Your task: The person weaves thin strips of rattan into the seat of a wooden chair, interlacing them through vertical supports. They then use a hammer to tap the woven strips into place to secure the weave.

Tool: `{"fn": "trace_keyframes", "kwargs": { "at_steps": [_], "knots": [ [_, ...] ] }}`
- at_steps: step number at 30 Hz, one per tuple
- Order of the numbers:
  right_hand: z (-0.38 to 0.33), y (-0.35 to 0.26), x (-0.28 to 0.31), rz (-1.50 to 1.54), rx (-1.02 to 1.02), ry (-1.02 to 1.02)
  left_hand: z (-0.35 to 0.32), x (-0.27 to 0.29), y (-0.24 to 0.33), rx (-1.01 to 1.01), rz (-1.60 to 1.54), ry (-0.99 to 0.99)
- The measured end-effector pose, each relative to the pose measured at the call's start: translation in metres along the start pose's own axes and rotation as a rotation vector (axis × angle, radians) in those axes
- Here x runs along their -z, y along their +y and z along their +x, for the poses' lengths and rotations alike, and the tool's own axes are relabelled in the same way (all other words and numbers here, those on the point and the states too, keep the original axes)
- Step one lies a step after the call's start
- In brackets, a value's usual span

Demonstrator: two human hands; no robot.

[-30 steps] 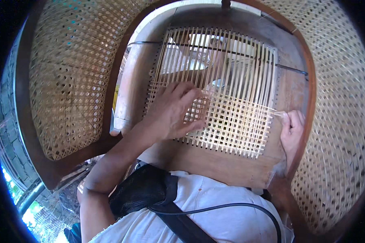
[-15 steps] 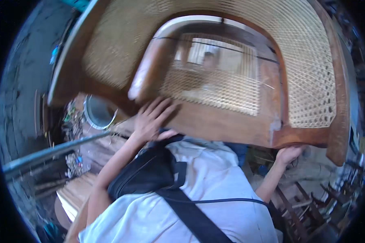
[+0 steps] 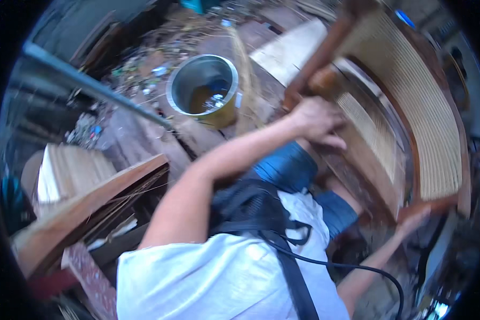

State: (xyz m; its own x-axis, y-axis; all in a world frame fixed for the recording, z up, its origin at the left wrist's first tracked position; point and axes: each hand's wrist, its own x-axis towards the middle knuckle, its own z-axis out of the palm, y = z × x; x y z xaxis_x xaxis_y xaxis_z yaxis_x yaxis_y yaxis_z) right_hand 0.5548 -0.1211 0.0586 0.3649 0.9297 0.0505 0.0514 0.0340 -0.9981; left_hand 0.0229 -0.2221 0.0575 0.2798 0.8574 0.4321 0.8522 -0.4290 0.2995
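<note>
A brown wooden chair (image 3: 381,200) with woven cane panels stands tilted at the right, in front of me. My left hand (image 3: 320,120) is closed over the near wooden rail of its seat, with the thumb apart and the fingers blurred. Lower right, my right hand (image 3: 413,217) grips the end of the chair's curved frame, its fingers partly hidden by the wood. Pale cane webbing (image 3: 432,133) fills the curved back, and a smaller cane panel (image 3: 370,128) sits in the seat.
A metal bucket (image 3: 175,96) with some liquid stands left of the chair. Behind it lie scraps and shavings (image 3: 144,69). A metal pole (image 3: 96,82) crosses the upper left. Wooden planks (image 3: 98,205) lie at the lower left, and a black cable (image 3: 352,265) runs across my shirt.
The chair has swung down and to the right, turning clockwise. Both hands have moved with it, the left one far to the right. My view has turned left, bringing the bucket and planks into sight.
</note>
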Motion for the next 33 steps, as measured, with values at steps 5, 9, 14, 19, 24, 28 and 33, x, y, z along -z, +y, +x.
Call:
{"fn": "trace_keyframes", "kwargs": {
  "at_steps": [5, 9, 14, 19, 24, 28, 33],
  "knots": [
    [-0.001, -0.022, -0.054, -0.217, 0.133, 0.014, 0.006, 0.008, -0.012, 0.095, 0.104, -0.029],
    [0.026, -0.039, -0.059, -0.285, 0.148, 0.016, 0.046, -0.012, -0.012, 0.089, 0.126, 0.015],
    [0.049, -0.057, -0.084, -0.51, 0.135, 0.068, 0.081, -0.015, -0.021, 0.141, 0.163, 0.035],
    [0.08, -0.049, -0.086, -0.556, 0.253, 0.09, 0.099, -0.019, -0.031, 0.123, 0.249, 0.002],
    [0.067, -0.06, -0.102, -0.521, 0.312, 0.089, 0.111, -0.01, -0.024, 0.101, 0.238, 0.003],
    [0.093, -0.045, -0.094, -0.576, 0.284, 0.086, 0.114, -0.001, -0.011, 0.165, 0.231, -0.088],
    [0.094, -0.049, -0.097, -0.887, 0.269, 0.102, 0.111, 0.003, -0.009, 0.396, 0.199, -0.235]
  ]
}}
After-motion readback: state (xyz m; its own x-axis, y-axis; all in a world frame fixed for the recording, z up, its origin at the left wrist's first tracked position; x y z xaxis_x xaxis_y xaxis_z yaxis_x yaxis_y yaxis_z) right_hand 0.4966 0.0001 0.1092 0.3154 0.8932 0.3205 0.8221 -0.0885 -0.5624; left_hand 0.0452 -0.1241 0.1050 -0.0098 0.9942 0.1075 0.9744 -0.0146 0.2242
